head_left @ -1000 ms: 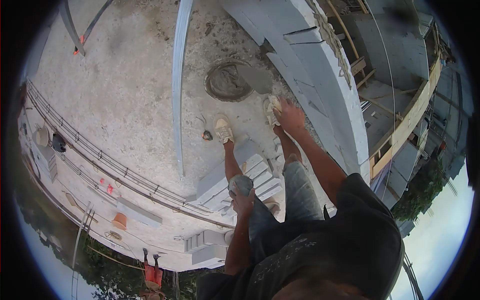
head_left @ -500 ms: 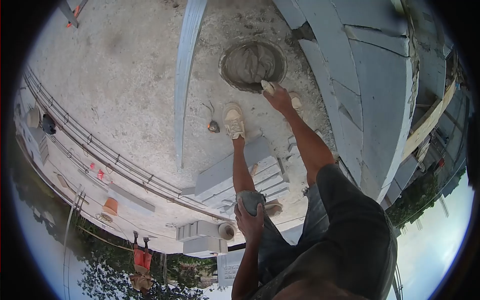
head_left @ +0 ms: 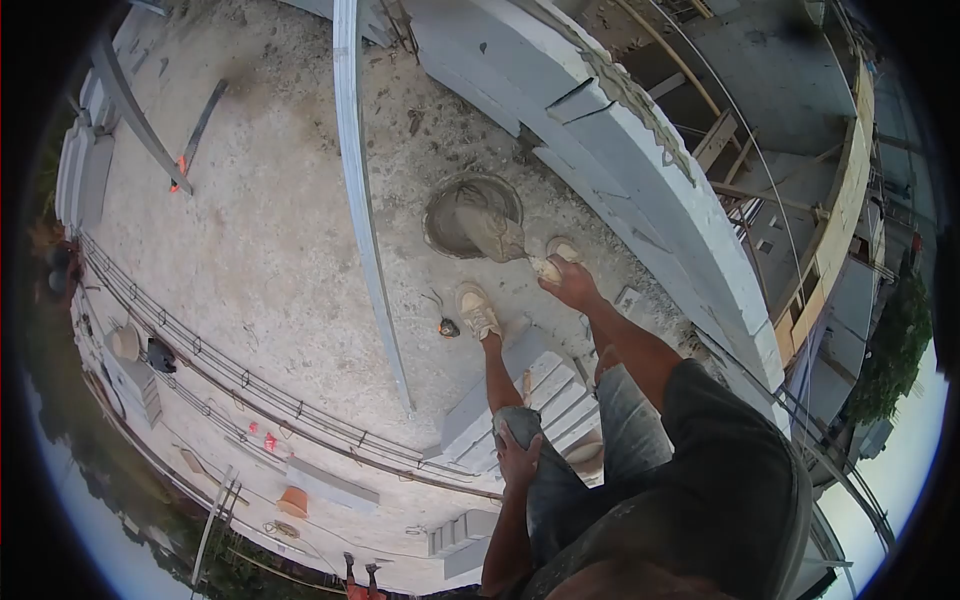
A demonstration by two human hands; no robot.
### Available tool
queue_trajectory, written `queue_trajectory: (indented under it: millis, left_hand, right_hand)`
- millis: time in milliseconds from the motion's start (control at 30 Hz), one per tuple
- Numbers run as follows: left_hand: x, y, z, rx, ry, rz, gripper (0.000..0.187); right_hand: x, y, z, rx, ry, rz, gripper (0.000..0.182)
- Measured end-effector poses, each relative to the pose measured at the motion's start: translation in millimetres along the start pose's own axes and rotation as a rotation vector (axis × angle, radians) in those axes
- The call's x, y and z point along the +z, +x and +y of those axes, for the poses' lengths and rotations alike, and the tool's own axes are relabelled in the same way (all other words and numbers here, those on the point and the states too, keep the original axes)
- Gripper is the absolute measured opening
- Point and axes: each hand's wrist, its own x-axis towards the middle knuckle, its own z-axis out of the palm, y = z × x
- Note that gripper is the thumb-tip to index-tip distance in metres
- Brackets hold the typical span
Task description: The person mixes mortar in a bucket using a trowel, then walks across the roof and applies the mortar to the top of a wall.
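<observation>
My right hand (head_left: 572, 284) is closed round the pale handle of a trowel (head_left: 497, 232). Grey mortar covers the blade, which is over the right side of a round tub (head_left: 432, 226) of mortar on the concrete floor. My left hand (head_left: 519, 458) rests on my left knee, its fingers spread over the torn denim, with nothing held. A tape measure (head_left: 448, 328) lies on the floor beside my left shoe (head_left: 477, 310).
A block wall (head_left: 640, 190) rises on the right. A long metal bar (head_left: 362, 200) lies left of the tub. Grey blocks (head_left: 550, 405) are by my legs. Rebar (head_left: 270, 393) runs along the left. A person's legs (head_left: 360, 577) show at the bottom.
The trowel has come up out of the tub with mortar on its blade. My view has turned, showing more of the wall top. My left hand has stayed on the knee.
</observation>
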Motion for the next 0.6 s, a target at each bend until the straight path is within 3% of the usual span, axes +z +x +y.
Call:
queue_trajectory:
  millis: [100,200,300,367,600]
  left_hand:
    - [-15.2,-26.7,3.1,-0.002,0.129,-0.234,0.09]
    - [2.9,-12.2,-60.0,0.333,0.154,-0.266,0.078]
    - [-15.5,-17.1,-42.3,0.415,0.087,-0.295,0.073]
    - [-43.0,-33.9,19.8,0.261,0.001,-0.308,0.073]
    - [-53.7,-50.2,81.0,0.263,-0.139,-0.351,0.071]
  right_hand:
    - [-39.7,-39.6,-16.3,-0.093,0.083,0.066,0.055]
    - [-93.2,-83.5,-30.3,-0.066,0.252,0.136,0.055]
    - [-168.9,-112.5,-55.9,-0.085,0.301,0.155,0.058]
    - [-214.7,-123.3,-67.3,-0.075,0.238,0.225,0.057]
    - [-307.1,-138.5,-47.9,0.054,-0.04,0.413,0.053]
